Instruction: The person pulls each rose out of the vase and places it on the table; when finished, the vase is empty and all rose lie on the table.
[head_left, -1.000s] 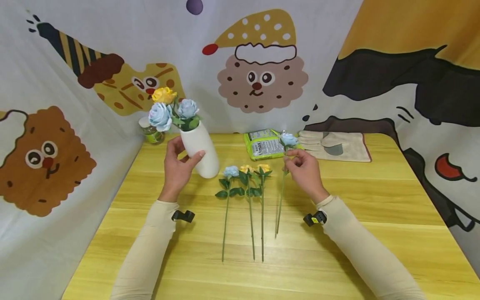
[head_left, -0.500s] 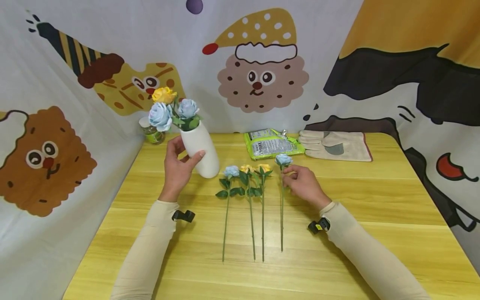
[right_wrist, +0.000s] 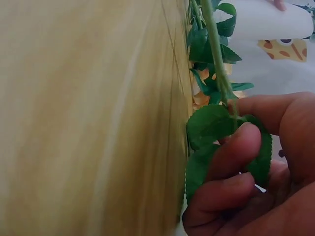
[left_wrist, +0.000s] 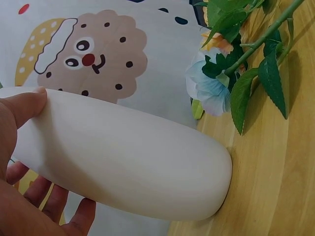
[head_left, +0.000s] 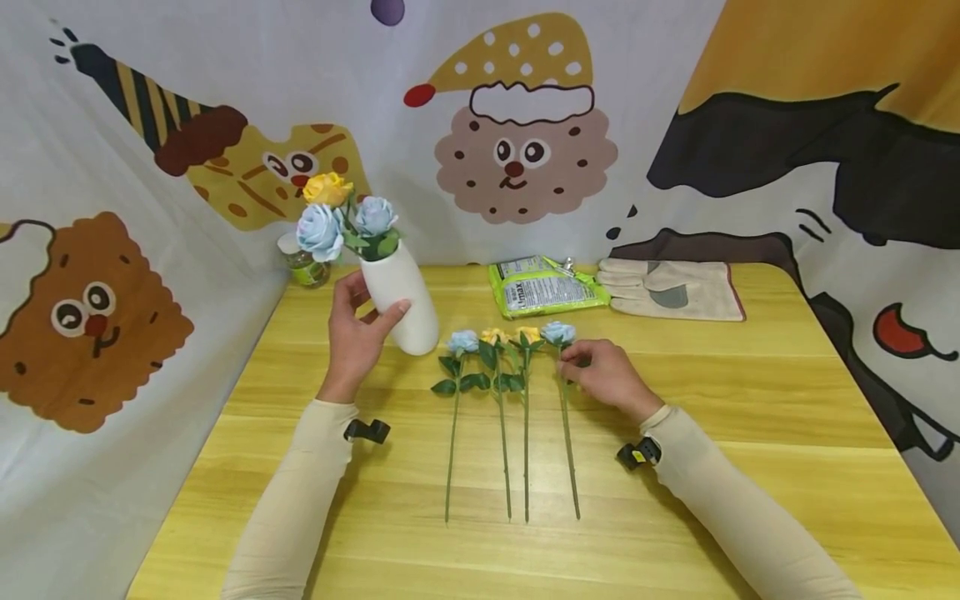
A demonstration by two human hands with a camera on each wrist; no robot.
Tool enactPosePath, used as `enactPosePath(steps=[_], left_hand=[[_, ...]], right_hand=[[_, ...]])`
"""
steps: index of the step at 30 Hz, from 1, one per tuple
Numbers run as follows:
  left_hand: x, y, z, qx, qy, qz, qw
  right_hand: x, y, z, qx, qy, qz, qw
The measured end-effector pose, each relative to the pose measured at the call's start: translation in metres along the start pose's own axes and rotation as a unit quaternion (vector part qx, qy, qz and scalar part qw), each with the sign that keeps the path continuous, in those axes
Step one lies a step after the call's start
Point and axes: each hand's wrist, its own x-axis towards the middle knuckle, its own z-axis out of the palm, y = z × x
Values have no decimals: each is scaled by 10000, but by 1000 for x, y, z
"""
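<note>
Tabletop (head_left: 750, 379): rightmost rose (head_left: 558, 333) (blue) lower than before

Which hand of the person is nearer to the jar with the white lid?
Left. The left hand, holding the white vase, is in front of the jar and slightly to its right. The right hand is well to the right, at the rightmost blue rose.

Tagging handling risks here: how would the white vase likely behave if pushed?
The white vase might tip fairly easily, being tall with roses above its rim. Its smooth surface could feel slippery. Once down, its rounded sides would probably let it roll.
</note>
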Motion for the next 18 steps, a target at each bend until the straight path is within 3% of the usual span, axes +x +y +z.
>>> enactPosePath(steps=[7, 18], left_hand=[[0, 3, 2, 126, 56, -121, 9998], [-2, 4, -1, -2, -46, -29, 10000]], right_hand=[[0, -2, 0, -637, -16, -200, 9978], [-2, -12, -11, -789, -116, -215, 9966]])
